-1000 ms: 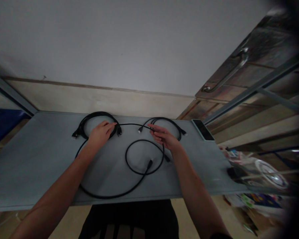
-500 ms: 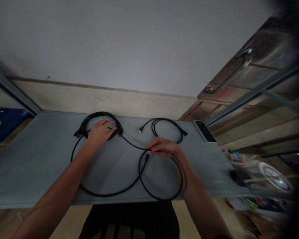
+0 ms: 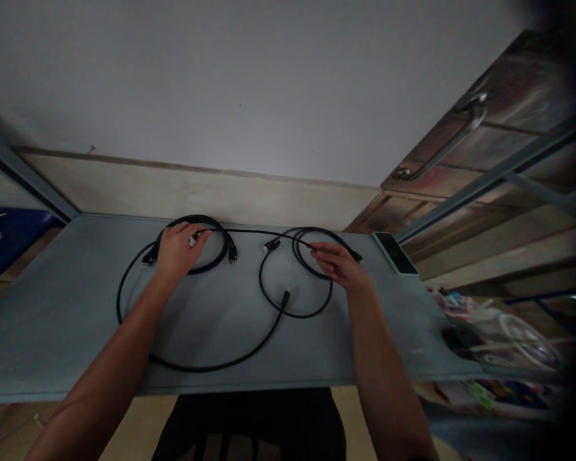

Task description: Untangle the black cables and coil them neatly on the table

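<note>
A loose black cable (image 3: 221, 367) curves along the front of the grey table and up its left side, with one plug (image 3: 286, 297) lying near the middle. My left hand (image 3: 176, 251) is closed on this cable, above a coiled black cable (image 3: 206, 269) whose plugs stick out on both sides. From there the loose cable crosses almost straight to my right hand (image 3: 338, 262), which pinches it between thumb and fingers. Below my right hand the cable falls in a loop. Partly behind that hand lies a second coiled black cable (image 3: 312, 229).
The grey table (image 3: 67, 307) meets a pale wall at the back. A phone (image 3: 396, 253) lies at its right end. Past that are a clear plastic bag (image 3: 509, 339) and a door with a metal handle (image 3: 441, 150). A blue surface (image 3: 14, 237) shows at far left.
My right hand has moved right and away from me, drawing the cable between my hands straighter. My left hand has shifted slightly left and back. The loop by my right hand has shrunk.
</note>
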`<state>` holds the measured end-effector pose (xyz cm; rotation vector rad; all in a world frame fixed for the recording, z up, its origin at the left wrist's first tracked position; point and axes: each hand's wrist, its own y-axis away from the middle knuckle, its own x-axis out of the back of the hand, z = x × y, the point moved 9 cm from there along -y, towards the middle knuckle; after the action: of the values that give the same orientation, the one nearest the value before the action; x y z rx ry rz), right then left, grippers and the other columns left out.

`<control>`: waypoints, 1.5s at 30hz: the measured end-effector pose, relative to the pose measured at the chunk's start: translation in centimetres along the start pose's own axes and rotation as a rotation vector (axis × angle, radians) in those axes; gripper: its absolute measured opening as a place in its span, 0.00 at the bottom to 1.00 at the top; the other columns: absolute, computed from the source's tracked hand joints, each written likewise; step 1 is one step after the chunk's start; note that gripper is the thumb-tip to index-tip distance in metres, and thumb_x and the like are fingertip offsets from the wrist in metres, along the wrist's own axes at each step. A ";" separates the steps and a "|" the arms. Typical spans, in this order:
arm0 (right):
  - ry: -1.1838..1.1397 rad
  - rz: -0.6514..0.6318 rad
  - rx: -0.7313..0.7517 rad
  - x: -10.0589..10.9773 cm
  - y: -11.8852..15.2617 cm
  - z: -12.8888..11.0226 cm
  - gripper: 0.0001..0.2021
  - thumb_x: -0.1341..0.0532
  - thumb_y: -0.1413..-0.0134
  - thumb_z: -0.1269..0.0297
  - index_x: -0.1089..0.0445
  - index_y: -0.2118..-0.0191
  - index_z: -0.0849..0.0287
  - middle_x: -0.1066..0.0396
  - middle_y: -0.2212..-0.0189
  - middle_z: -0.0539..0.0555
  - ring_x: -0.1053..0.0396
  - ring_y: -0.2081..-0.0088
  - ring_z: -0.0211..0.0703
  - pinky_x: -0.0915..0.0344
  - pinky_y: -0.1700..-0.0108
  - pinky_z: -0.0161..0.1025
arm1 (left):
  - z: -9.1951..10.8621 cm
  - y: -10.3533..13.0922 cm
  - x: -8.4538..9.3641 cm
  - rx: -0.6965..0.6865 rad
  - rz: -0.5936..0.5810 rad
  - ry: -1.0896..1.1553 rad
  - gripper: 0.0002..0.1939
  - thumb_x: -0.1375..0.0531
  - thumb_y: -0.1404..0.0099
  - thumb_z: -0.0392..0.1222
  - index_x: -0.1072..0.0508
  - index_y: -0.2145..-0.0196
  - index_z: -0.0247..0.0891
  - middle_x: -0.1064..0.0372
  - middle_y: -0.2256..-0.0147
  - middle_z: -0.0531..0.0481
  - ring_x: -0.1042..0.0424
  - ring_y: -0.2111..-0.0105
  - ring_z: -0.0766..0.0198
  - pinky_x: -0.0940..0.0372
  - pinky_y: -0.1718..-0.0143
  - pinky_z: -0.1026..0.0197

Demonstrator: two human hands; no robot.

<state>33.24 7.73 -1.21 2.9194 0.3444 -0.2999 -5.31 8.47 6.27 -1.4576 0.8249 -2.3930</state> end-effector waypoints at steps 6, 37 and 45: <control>0.234 -0.147 -0.268 -1.3 0.3 2.9 0.17 0.32 0.53 0.64 0.23 0.56 0.64 0.30 0.81 0.48 0.49 0.89 0.26 0.61 0.90 0.27 | 1.5 0.7 -2.7 -0.099 -0.181 0.075 0.15 0.42 0.32 0.51 0.22 0.58 0.39 0.23 0.61 0.44 0.26 0.63 0.56 0.36 0.55 0.54; 0.113 -0.188 -0.141 -2.7 -0.2 2.4 0.25 0.30 0.52 0.61 0.27 0.47 0.59 0.35 0.77 0.46 0.50 0.83 0.26 0.55 0.83 0.28 | 2.3 1.3 -3.3 -0.184 -0.221 0.093 0.16 0.44 0.29 0.49 0.20 0.54 0.41 0.25 0.68 0.45 0.28 0.66 0.56 0.34 0.59 0.55; 0.137 0.186 0.088 0.2 -2.0 1.3 0.19 0.30 0.55 0.62 0.23 0.54 0.57 0.27 0.68 0.52 0.44 0.81 0.29 0.52 0.84 0.30 | 0.7 1.1 -2.7 -0.026 -0.086 -0.044 0.17 0.45 0.30 0.48 0.22 0.51 0.40 0.24 0.62 0.42 0.27 0.58 0.50 0.39 0.52 0.49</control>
<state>32.71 9.42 -2.81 3.0375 0.0791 -0.0894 -3.49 8.55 3.89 -1.5798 0.8018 -2.4109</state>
